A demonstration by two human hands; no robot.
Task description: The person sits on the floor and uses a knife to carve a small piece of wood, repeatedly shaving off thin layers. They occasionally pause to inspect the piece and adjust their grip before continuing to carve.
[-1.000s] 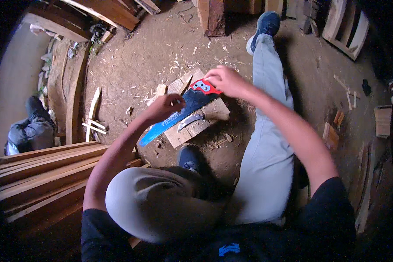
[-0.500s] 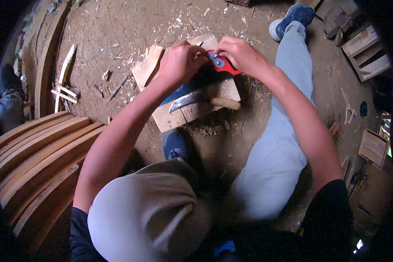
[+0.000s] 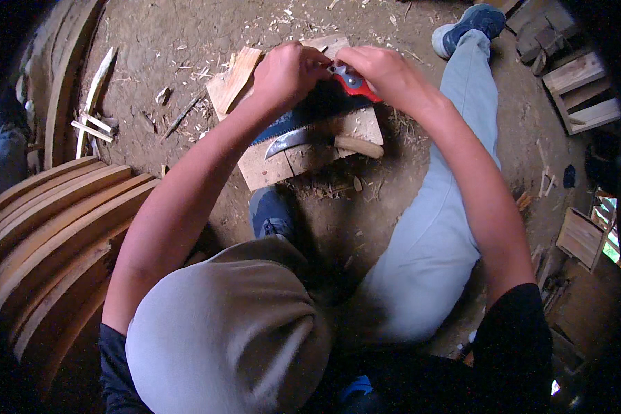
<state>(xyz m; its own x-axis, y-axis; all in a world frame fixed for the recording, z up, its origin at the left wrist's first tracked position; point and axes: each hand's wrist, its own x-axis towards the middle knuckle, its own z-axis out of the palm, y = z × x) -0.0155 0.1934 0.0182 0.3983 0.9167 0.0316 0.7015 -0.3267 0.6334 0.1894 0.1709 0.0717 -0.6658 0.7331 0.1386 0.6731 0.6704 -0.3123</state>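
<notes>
A hand saw [image 3: 354, 81] with a red and grey handle and a dark toothed blade lies across a flat wooden board [image 3: 257, 170]. Both hands meet at its handle end. My left hand [image 3: 293, 69] is closed, fingertips pinched beside the grey part of the handle; what they hold is hidden. My right hand [image 3: 386, 74] is closed over the red handle, its fingertips bent toward the left ones. Something small and pale shows between the fingertips, too small to name. Nearer me on the board is a curved-blade knife [image 3: 295, 141] with a wooden handle.
A wood block [image 3: 239, 77] lies on the board's left part. Curved wooden pieces [image 3: 55, 234] are stacked at left. Shavings and sticks [image 3: 95, 103] litter the dirt floor. My shoe [image 3: 270, 210] stands close to the board; a wooden frame [image 3: 586, 93] is at far right.
The whole view has shifted slightly, so the board sits higher in it. My right hand has come over the handle, covering more of it, and the fingertips are closer together.
</notes>
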